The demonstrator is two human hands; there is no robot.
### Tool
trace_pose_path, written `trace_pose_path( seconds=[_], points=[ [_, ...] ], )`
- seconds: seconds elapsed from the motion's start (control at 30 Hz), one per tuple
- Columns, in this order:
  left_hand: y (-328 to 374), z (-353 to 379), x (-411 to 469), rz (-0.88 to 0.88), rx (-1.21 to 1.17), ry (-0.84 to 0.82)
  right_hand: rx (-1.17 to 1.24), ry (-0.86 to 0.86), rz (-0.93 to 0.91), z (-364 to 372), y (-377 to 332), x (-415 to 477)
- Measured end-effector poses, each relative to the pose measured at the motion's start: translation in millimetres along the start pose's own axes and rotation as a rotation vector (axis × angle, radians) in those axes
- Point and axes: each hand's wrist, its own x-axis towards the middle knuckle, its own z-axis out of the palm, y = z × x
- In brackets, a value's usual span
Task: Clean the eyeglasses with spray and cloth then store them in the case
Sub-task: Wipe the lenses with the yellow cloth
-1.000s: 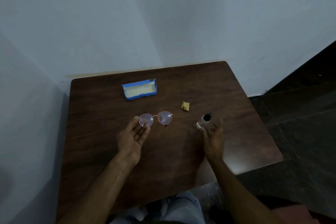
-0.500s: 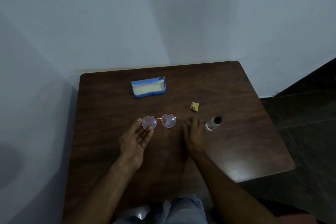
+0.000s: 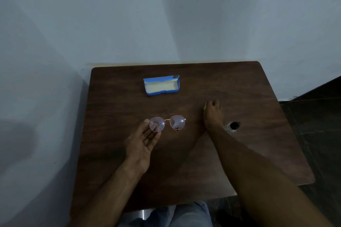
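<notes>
1 glasses (image 3: 167, 122), 1 case (image 3: 162, 93), 1 spray btl (image 3: 232, 126), 1 cloth (image 3: 204, 106), 1 table (image 3: 114, 97)

pink glasses (image 3: 167, 122) upright, blue case (image 3: 162, 93) open, spray btl (image 3: 233, 125) lying, cloth (image 3: 204, 106) part-hidden

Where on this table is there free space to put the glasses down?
Bare wood lies left of the case, along the left edge of the table, and in the far right corner beyond the right hand. The middle is crowded: the left hand holds the glasses, the right hand grips the cloth, and the spray bottle sits by its forearm.
</notes>
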Motion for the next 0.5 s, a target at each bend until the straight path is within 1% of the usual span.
trace_pose_path(
  seconds=[0.07, 0.13, 0.2, 0.27, 0.3, 0.37, 0.4, 0.43, 0.5],
  points=[
    [0.1, -0.2, 0.5, -0.004, -0.005, 0.003, 0.019, -0.018, -0.012, -6.3, 1.4, -0.4],
    [0.0, 0.5, 0.5, -0.008, -0.009, 0.001, 0.113, -0.027, 0.022, -13.6, 1.0, -3.1],
    [0.3, 1.5, 0.2, -0.002, -0.006, -0.002, 0.32, -0.01, 0.132, -22.8, -5.8, -11.0],
    [0.8, 3.8, -0.2, 0.006, -0.006, -0.01, 0.623, 0.054, 0.257, -31.0, -17.7, -24.6],
    [0.8, 5.1, -0.2, 0.011, -0.005, -0.013, 0.779, 0.094, 0.284, -34.8, -24.6, -33.7],
    [0.0, 7.9, -0.1, 0.021, -0.001, -0.011, 1.02, 0.165, 0.256, -45.8, -38.4, -56.9],
    [-1.2, 10.6, 0.1, 0.019, 0.003, -0.007, 1.095, 0.197, 0.211, -52.0, -42.3, -71.0],
    [-2.6, 14.4, 0.4, 0.01, 0.008, -0.003, 1.132, 0.231, 0.151, -58.2, -44.8, -85.4],
    [-5.6, 22.3, -1.4, -0.004, 0.009, -0.004, 1.111, 0.291, -0.015, -69.0, -50.3, -111.8]
  ],
)
